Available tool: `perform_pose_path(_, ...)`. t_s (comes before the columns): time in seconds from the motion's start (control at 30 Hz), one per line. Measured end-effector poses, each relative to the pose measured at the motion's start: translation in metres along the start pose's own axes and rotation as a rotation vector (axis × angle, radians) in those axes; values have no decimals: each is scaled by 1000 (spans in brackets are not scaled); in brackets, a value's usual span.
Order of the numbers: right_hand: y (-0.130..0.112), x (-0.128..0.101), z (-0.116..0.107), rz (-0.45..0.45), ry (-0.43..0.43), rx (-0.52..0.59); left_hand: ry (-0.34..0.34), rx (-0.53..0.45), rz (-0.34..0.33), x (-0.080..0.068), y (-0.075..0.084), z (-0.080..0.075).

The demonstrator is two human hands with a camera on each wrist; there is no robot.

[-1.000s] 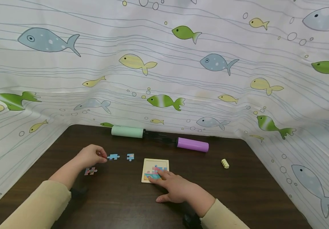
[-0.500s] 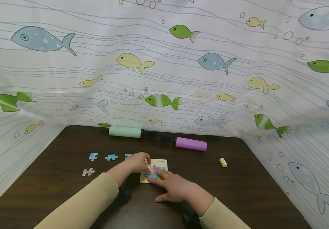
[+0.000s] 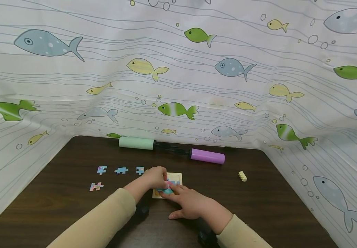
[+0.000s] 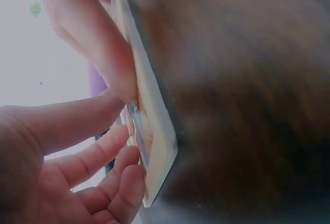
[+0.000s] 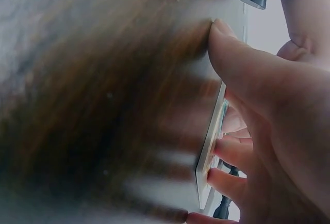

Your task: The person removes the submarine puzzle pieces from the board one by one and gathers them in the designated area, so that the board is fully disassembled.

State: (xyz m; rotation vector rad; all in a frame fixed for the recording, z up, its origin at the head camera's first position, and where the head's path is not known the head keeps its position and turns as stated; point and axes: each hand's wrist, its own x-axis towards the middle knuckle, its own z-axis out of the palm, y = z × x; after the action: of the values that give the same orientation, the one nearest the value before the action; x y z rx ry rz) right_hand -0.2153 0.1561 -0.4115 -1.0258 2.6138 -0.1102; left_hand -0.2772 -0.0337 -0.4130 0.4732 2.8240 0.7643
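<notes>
Dark brown wood-grain table [image 3: 274,206], pale-framed puzzle tray [image 3: 180,179] near its middle, three blue jigsaw pieces [image 3: 121,170] in a row leftward, one pinkish piece [image 3: 96,186] nearer, green-and-purple tube [image 3: 207,156] along the back, yellow block [image 3: 242,176] at right.

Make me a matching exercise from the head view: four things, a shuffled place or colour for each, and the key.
Things
1. Puzzle tray
2. Toy brick
3. Purple cylinder
4. Pinkish puzzle piece

Places and colours
A. At the back of the table, roughly in line with a mint-green cylinder
B. Nearer the person than three other loose pieces
C. Partly covered by the left hand and right hand
D. Pale yellow, farthest right of the four

Pairs: 1-C; 2-D; 3-A; 4-B
</notes>
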Motion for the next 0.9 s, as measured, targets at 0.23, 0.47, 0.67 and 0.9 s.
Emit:
perform_pose_path(0.23,0,-2,0,-24,19,-5,-20,-13,-24,1,3,0)
perform_pose_path(0.47,2,-5,1,-45,42,-7,-25,-26,-48,3,5,1)
perform_pose_path(0.67,6,-6,5,-28,45,0,-26,-37,-65,4,4,2)
perform_pose_path(0.9,6,-5,6,-30,47,13,-17,-52,-73,2,1,2)
